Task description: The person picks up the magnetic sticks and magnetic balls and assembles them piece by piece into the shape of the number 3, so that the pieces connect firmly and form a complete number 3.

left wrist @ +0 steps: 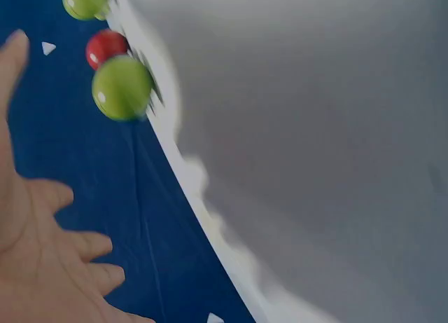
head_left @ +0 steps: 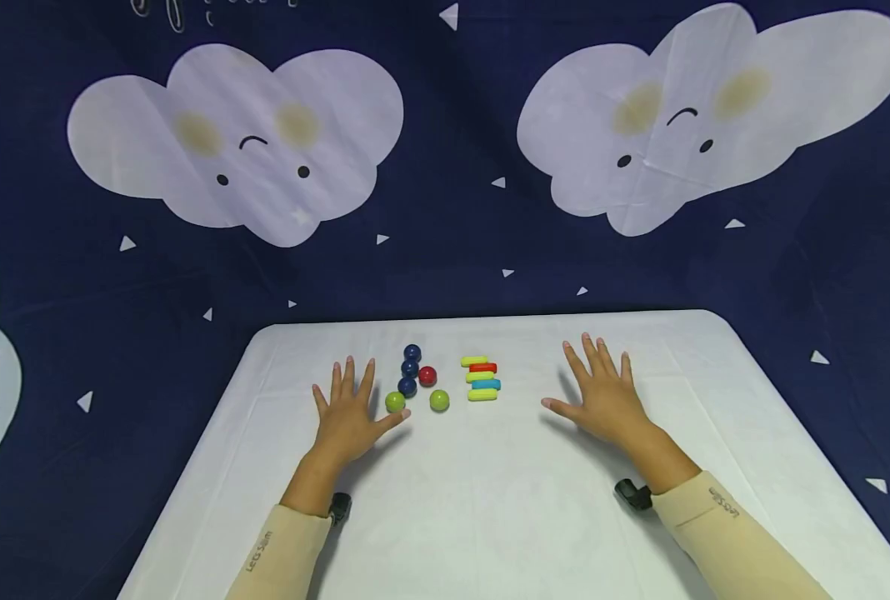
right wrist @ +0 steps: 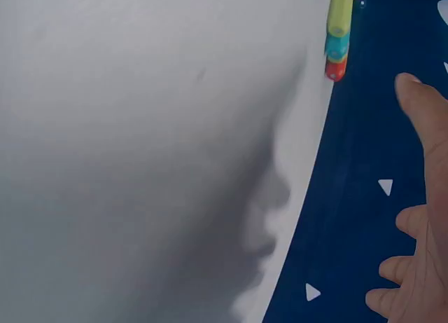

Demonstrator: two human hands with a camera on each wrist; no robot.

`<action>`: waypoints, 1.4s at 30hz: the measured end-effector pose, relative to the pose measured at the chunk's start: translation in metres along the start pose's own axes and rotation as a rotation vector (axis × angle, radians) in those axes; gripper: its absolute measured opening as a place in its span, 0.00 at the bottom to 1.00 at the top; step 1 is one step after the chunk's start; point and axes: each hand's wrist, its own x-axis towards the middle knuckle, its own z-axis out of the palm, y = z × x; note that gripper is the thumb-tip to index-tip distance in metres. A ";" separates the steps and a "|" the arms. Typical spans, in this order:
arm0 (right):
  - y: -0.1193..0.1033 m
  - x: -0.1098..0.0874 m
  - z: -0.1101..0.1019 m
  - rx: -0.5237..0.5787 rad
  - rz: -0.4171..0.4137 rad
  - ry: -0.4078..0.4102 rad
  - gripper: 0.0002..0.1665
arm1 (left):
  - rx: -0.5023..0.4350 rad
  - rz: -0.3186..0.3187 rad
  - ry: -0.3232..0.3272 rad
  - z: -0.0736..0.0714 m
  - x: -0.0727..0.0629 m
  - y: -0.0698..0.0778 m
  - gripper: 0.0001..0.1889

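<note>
My left hand (head_left: 346, 423), fingers spread, hovers left of a group of balls, its thumb tip near a green ball (head_left: 395, 402). Three dark blue balls (head_left: 410, 369) run in a line above that ball, with a red ball (head_left: 427, 376) to their right and a second green ball (head_left: 439, 401) below it. Further right lies a column of short rods: yellow (head_left: 482, 395), blue (head_left: 486, 384) and red (head_left: 483, 367). My right hand (head_left: 608, 402), also spread wide and holding nothing, is to the right of the rods, apart from them.
Under everything is a white table (head_left: 490, 517) with rounded far corners. Behind it hangs a dark blue cloth (head_left: 445, 250) printed with white clouds and triangles. A dark wrist camera (head_left: 632, 494) sits below the right wrist, another (head_left: 340, 507) beside the left.
</note>
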 end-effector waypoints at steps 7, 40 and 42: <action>-0.006 0.003 0.004 0.138 -0.016 -0.038 0.64 | -0.172 -0.001 0.061 0.001 0.000 0.015 0.54; -0.055 0.019 0.043 0.673 -0.009 -0.099 0.25 | -0.541 -0.039 -0.009 0.031 0.012 0.068 0.24; -0.057 0.020 0.045 0.671 -0.010 -0.100 0.24 | -0.538 -0.048 -0.030 0.032 0.014 0.069 0.25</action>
